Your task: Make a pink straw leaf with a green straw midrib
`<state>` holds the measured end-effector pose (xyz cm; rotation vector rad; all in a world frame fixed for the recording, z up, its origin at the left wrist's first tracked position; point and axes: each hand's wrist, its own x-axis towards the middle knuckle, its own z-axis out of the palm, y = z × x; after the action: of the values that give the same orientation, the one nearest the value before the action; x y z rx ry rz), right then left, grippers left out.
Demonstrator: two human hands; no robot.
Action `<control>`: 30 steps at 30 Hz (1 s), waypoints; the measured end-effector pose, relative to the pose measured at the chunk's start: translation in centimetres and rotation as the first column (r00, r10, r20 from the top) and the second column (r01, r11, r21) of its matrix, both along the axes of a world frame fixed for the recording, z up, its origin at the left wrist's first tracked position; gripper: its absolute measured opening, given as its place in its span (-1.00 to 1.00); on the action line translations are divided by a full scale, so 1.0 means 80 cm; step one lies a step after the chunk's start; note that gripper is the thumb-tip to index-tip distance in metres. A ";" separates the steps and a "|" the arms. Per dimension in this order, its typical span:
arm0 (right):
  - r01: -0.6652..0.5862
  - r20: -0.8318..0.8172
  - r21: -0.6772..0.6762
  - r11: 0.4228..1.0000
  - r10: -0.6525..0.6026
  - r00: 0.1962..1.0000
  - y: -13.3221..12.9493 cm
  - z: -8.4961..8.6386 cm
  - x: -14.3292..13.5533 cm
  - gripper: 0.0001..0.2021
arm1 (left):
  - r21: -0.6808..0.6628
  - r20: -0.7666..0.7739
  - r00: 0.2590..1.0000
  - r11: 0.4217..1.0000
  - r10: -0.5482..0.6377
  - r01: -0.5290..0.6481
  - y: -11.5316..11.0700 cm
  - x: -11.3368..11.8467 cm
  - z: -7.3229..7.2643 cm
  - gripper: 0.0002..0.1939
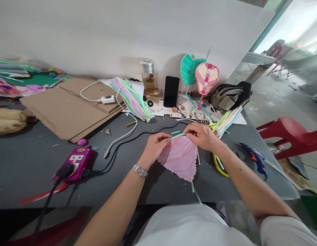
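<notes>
A pink and lilac fan-shaped piece (179, 159) made of strips lies on the dark table, its pointed end toward my body with a thin stick coming out of it. Along its far edge runs a light green strip (178, 136). My left hand (158, 145) pinches the strip's left end between thumb and finger. At the other end, my right hand (201, 136) holds the strip in a pinch. A short teal strip (175, 132) sits just beyond the fan's edge.
Cardboard sheets (76, 106), a purple power socket (76, 164) and cables occupy the left. Behind stand a jar (147, 77), a phone (171, 91) and two finished fans (207, 78). Strip bundles (133, 99), a bag (230, 95) and a blue glue gun (256, 159) are also around.
</notes>
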<state>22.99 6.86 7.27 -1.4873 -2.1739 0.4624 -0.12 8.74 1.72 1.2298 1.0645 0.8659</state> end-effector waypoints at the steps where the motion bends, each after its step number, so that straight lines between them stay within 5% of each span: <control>1: 0.015 -0.010 0.001 1.000 -0.015 1.000 0.000 0.000 -0.001 -0.82 | -0.009 0.003 1.000 1.000 -0.002 0.002 0.000 0.000 0.000 -0.77; 5: 0.053 -0.049 0.000 0.999 -0.053 0.997 0.001 0.000 -0.009 -0.88 | -0.041 0.015 1.000 0.999 0.002 -0.001 0.000 0.000 0.000 -0.79; 15: -0.097 -0.019 -0.071 0.993 0.096 0.995 0.013 -0.002 -0.045 -0.89 | -0.115 0.115 0.993 0.993 -0.011 0.024 0.000 0.003 -0.002 -0.76; 30: -0.254 -0.187 -0.225 0.941 0.214 0.959 0.040 0.027 -0.021 -0.86 | -0.313 0.243 0.970 0.944 -0.023 0.101 -0.005 -0.001 0.013 -0.71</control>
<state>21.30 10.03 9.44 -1.2621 -2.2359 0.9335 -0.24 8.38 2.77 0.8560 0.9256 0.7332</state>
